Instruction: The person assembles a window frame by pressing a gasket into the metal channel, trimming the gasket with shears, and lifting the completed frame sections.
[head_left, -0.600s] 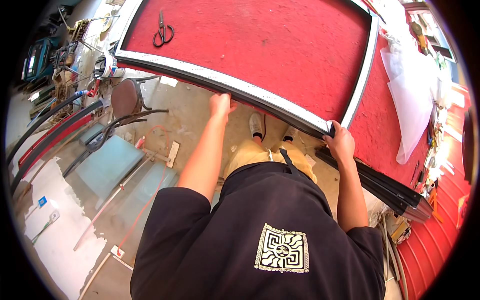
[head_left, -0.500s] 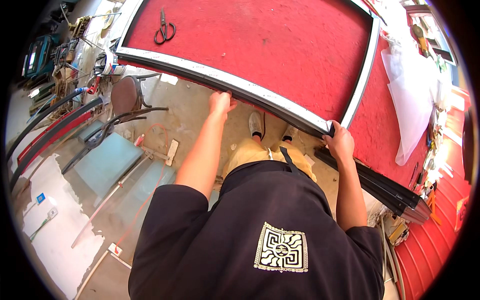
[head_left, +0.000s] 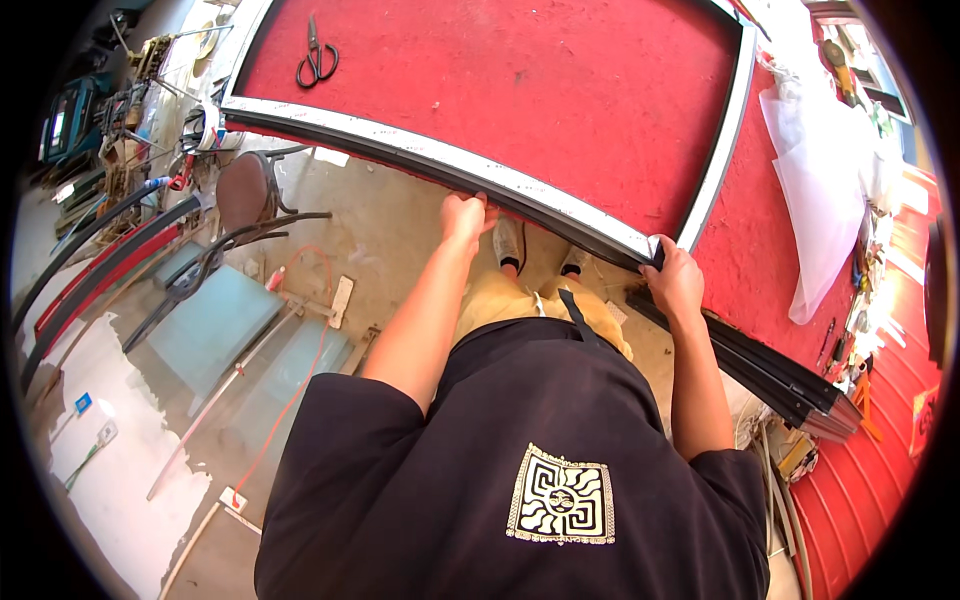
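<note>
Frame [head_left: 433, 150] is lying on the red table [head_left: 520, 75], near side running right along the table's edge. Right hand [head_left: 676, 278] has the near right corner pinched, thumb up by the dark bit at the tip. Left hand [head_left: 465, 218] is further along the same side, thumb against the black edge, but I can't make out if those fingers are really gripping or just resting there.

For handling it, I'd pin the corner firmly with the right and run the left along in short presses, keeping even pressure so nothing twists. Pushing down beats pulling toward you imo, since that side has hardly any table past it. Mind the fingertips under the lip too.

Table top looks rough and a bit specked. Scissors [head_left: 316, 66] are inside the frame toward the far left, well clear of both hands. Translucent sheet [head_left: 815, 200] is draped over the right end, black bars [head_left: 780, 385] sit just below that edge. Room's cluttered: chair [head_left: 243, 190] to the left, bluish panes [head_left: 215, 325] on the floor, thin red cord [head_left: 290, 400] snaking across them, so watch your feet.
</note>
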